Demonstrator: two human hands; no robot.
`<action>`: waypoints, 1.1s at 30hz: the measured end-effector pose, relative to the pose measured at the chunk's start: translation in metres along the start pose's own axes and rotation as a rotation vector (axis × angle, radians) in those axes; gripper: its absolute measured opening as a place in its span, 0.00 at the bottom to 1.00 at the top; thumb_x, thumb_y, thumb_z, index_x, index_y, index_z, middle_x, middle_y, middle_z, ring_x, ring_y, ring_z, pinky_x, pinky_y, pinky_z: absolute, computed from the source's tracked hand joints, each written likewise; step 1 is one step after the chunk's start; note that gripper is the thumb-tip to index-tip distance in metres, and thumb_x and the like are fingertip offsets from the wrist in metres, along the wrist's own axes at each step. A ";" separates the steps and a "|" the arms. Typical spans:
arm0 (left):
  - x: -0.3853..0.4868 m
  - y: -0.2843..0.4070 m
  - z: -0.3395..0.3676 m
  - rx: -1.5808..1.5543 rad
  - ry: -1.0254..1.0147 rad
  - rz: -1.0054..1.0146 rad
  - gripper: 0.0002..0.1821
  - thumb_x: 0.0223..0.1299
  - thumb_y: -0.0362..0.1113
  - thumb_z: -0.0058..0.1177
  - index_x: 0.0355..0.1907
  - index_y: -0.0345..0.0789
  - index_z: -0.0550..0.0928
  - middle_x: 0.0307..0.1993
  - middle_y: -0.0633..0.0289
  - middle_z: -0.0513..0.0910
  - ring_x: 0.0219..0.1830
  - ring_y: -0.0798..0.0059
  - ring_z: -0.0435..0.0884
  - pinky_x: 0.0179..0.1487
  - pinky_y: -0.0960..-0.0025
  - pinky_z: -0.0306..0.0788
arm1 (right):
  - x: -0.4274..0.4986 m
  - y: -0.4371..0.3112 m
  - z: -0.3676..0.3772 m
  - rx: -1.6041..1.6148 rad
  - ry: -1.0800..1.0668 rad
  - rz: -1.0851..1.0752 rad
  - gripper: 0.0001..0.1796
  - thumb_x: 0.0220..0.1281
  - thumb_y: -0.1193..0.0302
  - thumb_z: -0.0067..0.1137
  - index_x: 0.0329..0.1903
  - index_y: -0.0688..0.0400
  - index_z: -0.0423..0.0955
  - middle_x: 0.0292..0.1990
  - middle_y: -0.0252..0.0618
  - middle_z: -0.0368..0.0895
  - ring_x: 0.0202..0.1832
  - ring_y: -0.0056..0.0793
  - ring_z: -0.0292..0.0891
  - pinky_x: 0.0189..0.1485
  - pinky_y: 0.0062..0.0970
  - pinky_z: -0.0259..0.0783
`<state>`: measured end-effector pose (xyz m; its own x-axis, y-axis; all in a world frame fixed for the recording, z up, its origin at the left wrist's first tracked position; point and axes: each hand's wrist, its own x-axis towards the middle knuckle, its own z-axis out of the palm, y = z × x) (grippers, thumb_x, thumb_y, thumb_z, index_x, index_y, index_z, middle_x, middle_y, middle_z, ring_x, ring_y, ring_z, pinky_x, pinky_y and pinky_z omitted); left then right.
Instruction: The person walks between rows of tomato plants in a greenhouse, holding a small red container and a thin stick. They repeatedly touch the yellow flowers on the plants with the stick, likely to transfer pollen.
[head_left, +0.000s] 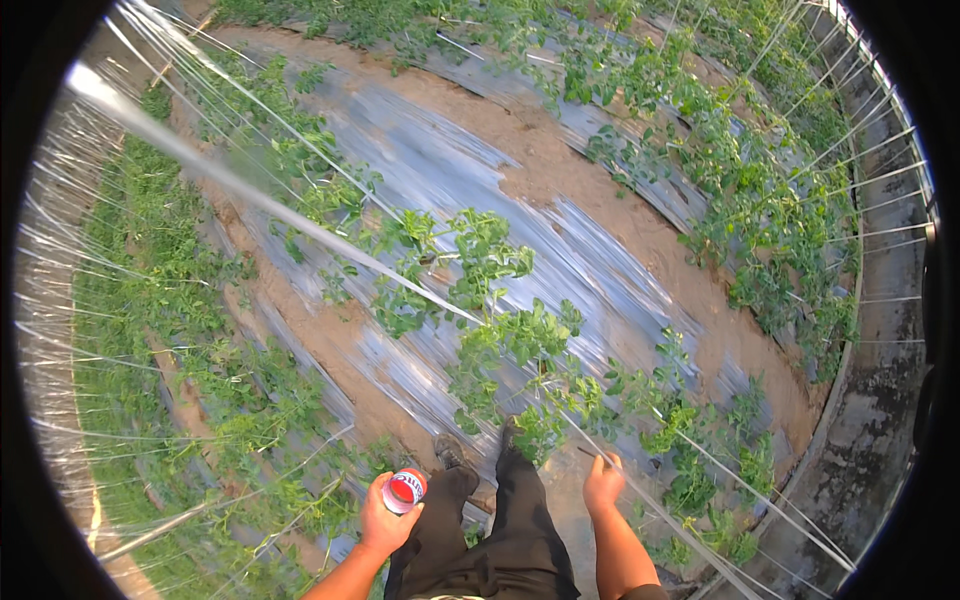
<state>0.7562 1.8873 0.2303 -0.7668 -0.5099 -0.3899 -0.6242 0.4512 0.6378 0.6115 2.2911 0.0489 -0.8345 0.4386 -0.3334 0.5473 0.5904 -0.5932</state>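
My left hand (385, 519) is wrapped around a small cup-like container (405, 490) with a red and white label that bears writing. What is inside it cannot be made out. My right hand (603, 484) pinches a thin dark stick-like tool (586, 451), most of it hidden by the fingers. Just beyond that hand, white twine (577, 429) runs down past it on a slant. Leafy green crop plants (517, 337), tied up to strings, grow in a row in front of my feet.
Silvery plastic mulch film (450, 165) covers the beds, with bare soil paths (607, 217) between. A blurred pale string (300, 225) crosses close to the camera. More plants (757, 195) stand right, before a stained low concrete wall (862, 420). Many strings (56, 300) hang at left.
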 end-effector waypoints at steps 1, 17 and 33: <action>0.001 0.005 -0.004 -0.023 0.014 -0.022 0.50 0.53 0.41 0.88 0.74 0.27 0.74 0.66 0.40 0.85 0.67 0.40 0.86 0.73 0.48 0.80 | -0.004 -0.016 -0.014 -0.075 -0.062 -0.024 0.10 0.80 0.66 0.68 0.49 0.62 0.86 0.43 0.47 0.94 0.43 0.48 0.91 0.51 0.44 0.83; 0.060 -0.072 -0.063 -0.019 0.123 -0.053 0.49 0.53 0.41 0.87 0.74 0.28 0.75 0.70 0.39 0.84 0.72 0.37 0.83 0.76 0.47 0.78 | -0.082 -0.229 0.016 -0.316 -0.298 -0.652 0.10 0.77 0.67 0.69 0.52 0.59 0.88 0.44 0.47 0.93 0.42 0.51 0.92 0.47 0.46 0.86; 0.211 -0.190 -0.137 -0.035 -0.140 0.153 0.45 0.52 0.32 0.82 0.73 0.30 0.74 0.75 0.37 0.79 0.75 0.33 0.80 0.79 0.44 0.75 | -0.120 -0.390 0.188 -0.192 -0.203 -0.473 0.07 0.84 0.72 0.68 0.55 0.62 0.85 0.41 0.42 0.90 0.37 0.31 0.89 0.43 0.31 0.84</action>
<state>0.7333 1.5940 0.1180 -0.8672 -0.3295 -0.3735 -0.4951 0.4887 0.7184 0.4864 1.8807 0.1829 -0.9775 -0.0333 -0.2085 0.0948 0.8131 -0.5744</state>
